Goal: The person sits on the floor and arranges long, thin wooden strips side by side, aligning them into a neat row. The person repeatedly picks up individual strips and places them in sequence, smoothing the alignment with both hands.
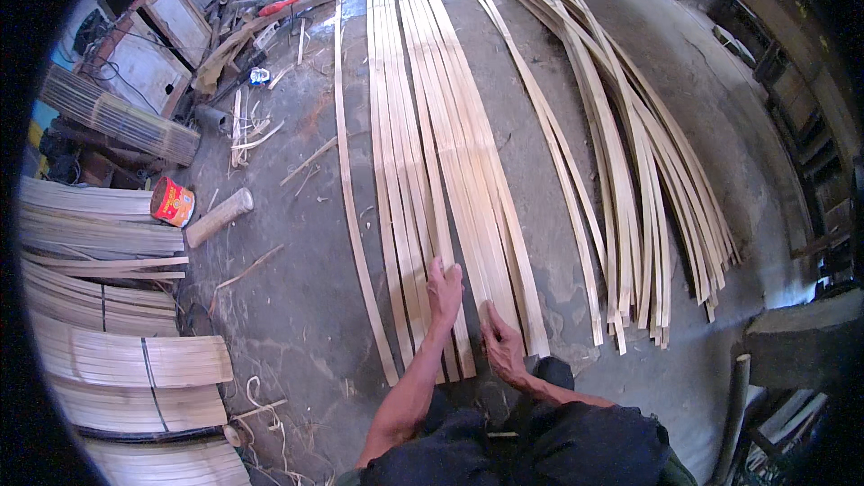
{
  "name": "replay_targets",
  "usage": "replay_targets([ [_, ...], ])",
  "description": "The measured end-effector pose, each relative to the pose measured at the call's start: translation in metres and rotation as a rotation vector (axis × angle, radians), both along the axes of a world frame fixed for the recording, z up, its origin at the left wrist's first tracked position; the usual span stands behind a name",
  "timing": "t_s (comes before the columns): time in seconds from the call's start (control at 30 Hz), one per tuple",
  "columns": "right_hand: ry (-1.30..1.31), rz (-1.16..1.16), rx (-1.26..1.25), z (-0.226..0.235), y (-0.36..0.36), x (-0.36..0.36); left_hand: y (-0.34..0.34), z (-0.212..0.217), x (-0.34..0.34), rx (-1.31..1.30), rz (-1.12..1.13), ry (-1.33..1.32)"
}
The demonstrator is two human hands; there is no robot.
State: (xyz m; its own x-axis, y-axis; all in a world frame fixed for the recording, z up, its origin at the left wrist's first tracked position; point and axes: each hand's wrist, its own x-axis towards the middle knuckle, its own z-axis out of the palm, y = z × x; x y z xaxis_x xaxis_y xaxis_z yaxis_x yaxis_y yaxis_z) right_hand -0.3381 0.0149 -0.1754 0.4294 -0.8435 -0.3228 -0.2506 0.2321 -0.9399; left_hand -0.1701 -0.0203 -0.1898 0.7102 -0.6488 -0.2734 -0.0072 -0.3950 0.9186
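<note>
Long, pale bamboo strips [466,180] lie side by side on the floor in front of me, running away from my legs. My left hand [445,295] is closed at the edge of one narrow bamboo strip [462,353], left of a dark gap. To the right of that gap, my right hand [505,344] pinches the near part of another strip, its fingertips partly hidden. Further left is a group of narrow strips [392,180] laid close together. A single strip [346,171] lies apart at the far left of the row.
Loose strips [630,153] lie in a crossed heap on the right, with two more [549,126] beside it. Tied strip bundles [135,355] are stacked at left, near a red tin [172,202] and a short bamboo tube [220,217]. Scraps [247,130] litter the floor.
</note>
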Motion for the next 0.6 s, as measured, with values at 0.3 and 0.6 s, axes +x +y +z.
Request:
replay_targets([
  [0.3, 0.159, 0.298, 0.028, -0.011, -0.014, -0.009, 0.002, -0.011, 0.004, -0.021, -0.095, -0.174],
  [0.6, 0.373, 0.485, -0.320, -0.010, -0.021, -0.007, -0.007, -0.019, 0.011, 0.039, -0.231, -0.317],
])
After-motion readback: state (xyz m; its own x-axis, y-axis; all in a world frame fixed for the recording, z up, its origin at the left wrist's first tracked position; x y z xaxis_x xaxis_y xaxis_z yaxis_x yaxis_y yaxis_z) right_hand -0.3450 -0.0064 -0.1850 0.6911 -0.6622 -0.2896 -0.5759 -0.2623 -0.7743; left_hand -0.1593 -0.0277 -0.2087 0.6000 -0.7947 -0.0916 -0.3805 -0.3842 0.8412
